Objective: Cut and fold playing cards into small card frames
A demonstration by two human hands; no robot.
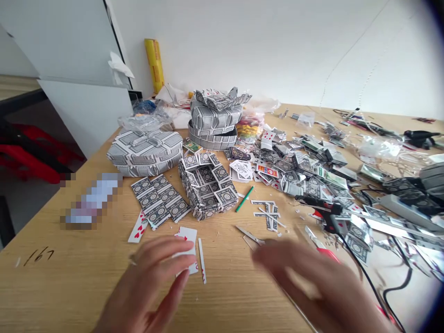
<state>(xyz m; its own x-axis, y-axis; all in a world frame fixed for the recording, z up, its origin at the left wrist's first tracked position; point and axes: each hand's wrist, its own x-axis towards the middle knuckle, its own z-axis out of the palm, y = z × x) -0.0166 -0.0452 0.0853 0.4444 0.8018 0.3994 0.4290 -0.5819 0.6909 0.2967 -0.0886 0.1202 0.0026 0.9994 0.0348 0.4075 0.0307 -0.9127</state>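
Note:
My left hand reaches over a playing card lying on the table, fingers stretched out and thumb apart. Whether the fingertips touch the card cannot be made out. Just right of that card is a narrow cut strip. Smeared by motion, my right hand is above a pointed metal blade and covers the rest of it; its grip is unclear. Beyond the hands sit an open box woven from playing cards and a flat woven card panel.
A black glue gun with a cable lies at right, near a red-handled metal tool. A green pencil and cut card strips lie mid-table. Behind stand a lidded oval box, stacked woven boxes and heaped cards.

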